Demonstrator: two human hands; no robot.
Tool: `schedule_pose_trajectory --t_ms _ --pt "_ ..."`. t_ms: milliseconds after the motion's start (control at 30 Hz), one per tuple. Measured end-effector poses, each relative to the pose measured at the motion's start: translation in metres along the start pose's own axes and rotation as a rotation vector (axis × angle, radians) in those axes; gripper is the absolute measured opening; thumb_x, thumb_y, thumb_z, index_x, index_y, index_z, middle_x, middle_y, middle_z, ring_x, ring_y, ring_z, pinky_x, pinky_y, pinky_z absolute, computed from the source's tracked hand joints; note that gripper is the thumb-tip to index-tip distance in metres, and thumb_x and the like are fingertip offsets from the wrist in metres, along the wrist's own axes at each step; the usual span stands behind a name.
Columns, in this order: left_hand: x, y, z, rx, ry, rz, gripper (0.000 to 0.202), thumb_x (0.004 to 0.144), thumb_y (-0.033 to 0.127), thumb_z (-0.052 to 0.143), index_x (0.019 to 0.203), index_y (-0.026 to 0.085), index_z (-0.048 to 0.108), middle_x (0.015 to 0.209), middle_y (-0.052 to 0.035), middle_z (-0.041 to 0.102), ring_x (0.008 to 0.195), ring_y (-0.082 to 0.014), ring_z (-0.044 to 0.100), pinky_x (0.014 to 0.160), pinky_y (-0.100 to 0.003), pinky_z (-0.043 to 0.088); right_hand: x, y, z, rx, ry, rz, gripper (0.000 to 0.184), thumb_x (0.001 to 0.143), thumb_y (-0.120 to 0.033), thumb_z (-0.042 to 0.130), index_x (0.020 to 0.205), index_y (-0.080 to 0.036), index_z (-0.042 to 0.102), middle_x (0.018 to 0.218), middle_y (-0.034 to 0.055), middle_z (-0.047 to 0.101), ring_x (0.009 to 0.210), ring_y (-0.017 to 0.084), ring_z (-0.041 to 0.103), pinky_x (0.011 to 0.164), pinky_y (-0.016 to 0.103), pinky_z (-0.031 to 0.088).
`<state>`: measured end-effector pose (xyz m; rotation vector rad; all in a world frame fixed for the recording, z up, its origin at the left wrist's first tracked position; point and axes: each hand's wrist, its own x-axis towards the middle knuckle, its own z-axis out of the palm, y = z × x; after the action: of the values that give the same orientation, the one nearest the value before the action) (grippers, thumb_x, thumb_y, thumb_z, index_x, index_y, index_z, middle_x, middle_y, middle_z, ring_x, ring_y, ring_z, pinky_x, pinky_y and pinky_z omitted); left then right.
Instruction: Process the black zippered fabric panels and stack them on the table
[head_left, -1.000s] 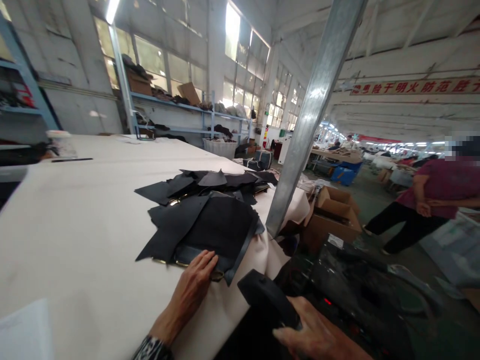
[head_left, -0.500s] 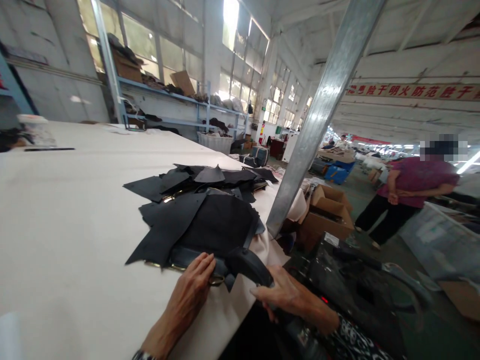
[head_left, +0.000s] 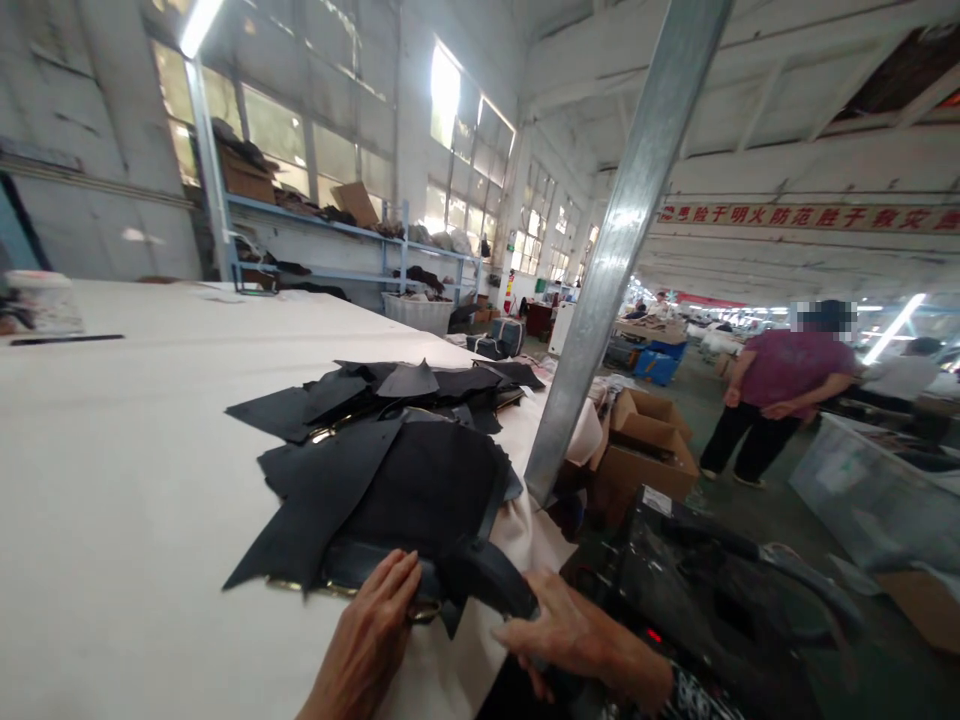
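Note:
A heap of black cut fabric pieces lies on a wide cream table. My left hand rests flat on the near edge of the heap, fingers stretched over a thin gold-coloured edge. My right hand grips a curved black piece at the table's near edge, beside the heap.
A slanted metal post rises just beyond the table's right edge. Cardboard boxes sit on the floor behind it. A dark machine is at lower right. A person in a purple top stands further right. Blue shelving lines the back wall.
My right hand has brought the curved black piece from below the table's edge up to the heap. My left hand has stayed on the heap. The view has shifted slightly.

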<state>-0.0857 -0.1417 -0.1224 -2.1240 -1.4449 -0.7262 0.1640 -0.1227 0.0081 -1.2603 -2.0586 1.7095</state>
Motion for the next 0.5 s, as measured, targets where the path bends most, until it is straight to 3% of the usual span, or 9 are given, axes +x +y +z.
schedule_pose_trajectory --t_ms 100,233,400,500 --pt "-0.002 -0.002 0.006 -0.003 -0.008 -0.014 0.049 0.067 -0.003 0.040 0.108 0.007 0.065 0.114 -0.0144 0.067 0.110 -0.0283 0.059 0.088 -0.035 0.055 0.007 -0.007 -0.014 0.010 0.100 -0.063 0.023 0.078 -0.037 0.055 0.074 -0.014 0.052 0.056 -0.0022 0.056 0.043 0.010 0.056 0.039 0.018 0.046" --pt "-0.005 -0.002 0.009 -0.005 -0.026 -0.049 0.048 0.069 -0.003 0.041 0.110 0.009 0.064 0.118 -0.0127 0.065 0.114 -0.0271 0.057 0.092 -0.035 0.053 -0.007 -0.012 -0.027 0.027 0.140 -0.073 0.024 0.079 -0.038 0.057 0.083 -0.014 0.053 0.059 -0.0013 0.058 0.043 0.011 0.055 0.039 0.019 0.046" --pt "-0.004 0.005 0.004 -0.045 -0.042 -0.079 0.054 0.065 -0.004 0.041 0.112 0.012 0.063 0.119 -0.0117 0.065 0.115 -0.0259 0.056 0.092 -0.035 0.052 -0.033 -0.005 -0.021 0.035 0.096 -0.058 0.026 0.080 -0.038 0.056 0.092 -0.014 0.053 0.059 -0.0033 0.056 0.043 0.009 0.054 0.040 0.018 0.043" --pt "-0.001 0.003 -0.007 -0.125 -0.103 -0.098 0.055 0.065 0.002 0.052 0.118 0.014 0.059 0.126 -0.0127 0.061 0.119 -0.0279 0.053 0.095 -0.038 0.051 -0.044 -0.005 -0.020 -0.017 0.112 -0.033 0.028 0.081 -0.037 0.056 0.097 -0.014 0.054 0.064 -0.0020 0.058 0.049 0.010 0.056 0.044 0.018 0.043"
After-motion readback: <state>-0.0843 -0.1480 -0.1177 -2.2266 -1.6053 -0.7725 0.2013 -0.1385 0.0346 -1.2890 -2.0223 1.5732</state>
